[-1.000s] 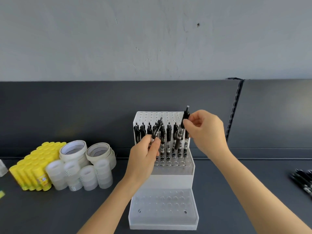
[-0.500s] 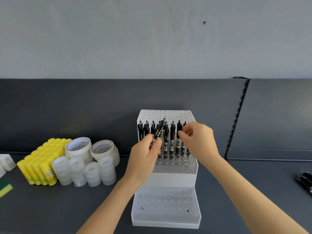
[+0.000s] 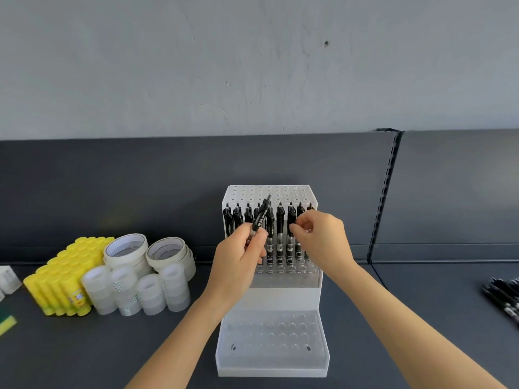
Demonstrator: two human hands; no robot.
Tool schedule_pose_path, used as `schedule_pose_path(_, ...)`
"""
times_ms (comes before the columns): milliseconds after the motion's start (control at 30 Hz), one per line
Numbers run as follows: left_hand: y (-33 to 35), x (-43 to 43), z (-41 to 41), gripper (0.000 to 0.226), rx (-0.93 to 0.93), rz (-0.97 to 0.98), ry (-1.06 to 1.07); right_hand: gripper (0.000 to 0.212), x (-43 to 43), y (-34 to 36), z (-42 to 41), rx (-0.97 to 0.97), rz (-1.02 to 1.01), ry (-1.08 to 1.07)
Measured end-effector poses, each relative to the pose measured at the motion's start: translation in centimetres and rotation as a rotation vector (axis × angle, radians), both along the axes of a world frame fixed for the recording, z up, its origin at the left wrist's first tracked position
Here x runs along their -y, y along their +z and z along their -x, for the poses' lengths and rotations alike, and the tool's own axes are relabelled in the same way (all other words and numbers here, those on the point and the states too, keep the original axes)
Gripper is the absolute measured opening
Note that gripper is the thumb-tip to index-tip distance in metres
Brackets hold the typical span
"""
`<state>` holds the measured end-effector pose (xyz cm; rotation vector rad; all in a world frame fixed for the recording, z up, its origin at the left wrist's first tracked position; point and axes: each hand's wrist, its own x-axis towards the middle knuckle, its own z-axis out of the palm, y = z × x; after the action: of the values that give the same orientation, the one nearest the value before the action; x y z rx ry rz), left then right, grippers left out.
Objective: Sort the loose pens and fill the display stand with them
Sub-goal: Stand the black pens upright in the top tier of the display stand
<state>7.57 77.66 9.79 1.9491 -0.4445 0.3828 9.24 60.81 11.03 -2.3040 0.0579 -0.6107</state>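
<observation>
A white tiered display stand point(image 3: 283, 297) sits on the dark shelf in front of me. Its upper tier holds a row of black pens point(image 3: 280, 228) standing upright, while the lower tier shows only bare holes. My left hand point(image 3: 238, 265) grips one black pen point(image 3: 261, 213) that tilts up to the right in front of the row. At the right end of the row, the thumb and forefinger of my right hand point(image 3: 323, 240) curl round a standing pen point(image 3: 300, 210). Several loose black pens point(image 3: 502, 299) lie at the far right edge.
Yellow glue sticks point(image 3: 61, 279), white tape rolls point(image 3: 126, 248) and clear tape rolls point(image 3: 134, 290) are grouped to the left of the stand. A dark back panel with a slotted upright point(image 3: 383, 197) rises behind it.
My right hand has brought its pen down from above the stand into the right end of the row. The left hand still holds its tilted pen.
</observation>
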Motion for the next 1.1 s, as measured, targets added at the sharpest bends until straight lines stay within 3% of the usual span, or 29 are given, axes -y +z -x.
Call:
schedule_pose_path(133, -0.1, 0.2, 0.1, 0.03, -0.011, -0.01, -0.025, 0.01, 0.5, 1.2, 1.4, 0.031, -0.029, 0.025)
schedule_pose_path(233, 0.0, 0.6, 0.0, 0.029, -0.004, -0.015, -0.04, 0.017, 0.4, 3.5, 3.2, -0.002, -0.275, 0.213)
schedule_pose_path(300, 0.1, 1.0, 0.1, 0.029, 0.011, -0.047, -0.065, 0.011, 0.0, 4.5, 4.0, -0.054, -0.368, 0.301)
schedule_pose_path(433, 0.3, 1.9, 0.4, 0.029, 0.043, -0.105, -0.12, 0.014, -0.5, 4.8, 4.5, -0.054, -0.304, 0.308)
schedule_pose_path(567, 0.1, 1.7, 0.2, 0.004, 0.063, -0.147, -0.126, 0.01, 0.9, 5.6, 4.8, 0.037, -0.353, 0.172)
schedule_pose_path(733, -0.6, 0.4, -0.4, 0.033, 0.119, -0.321, -0.041, 0.01, 2.9, 6.2, 4.3, 0.112, -0.11, 0.017)
schedule_pose_path(1100, -0.7, -0.2, -0.5, 0.045, 0.128, -0.422, 0.004, 0.014, 1.6, 2.8, 1.5, 0.013, 0.06, -0.011)
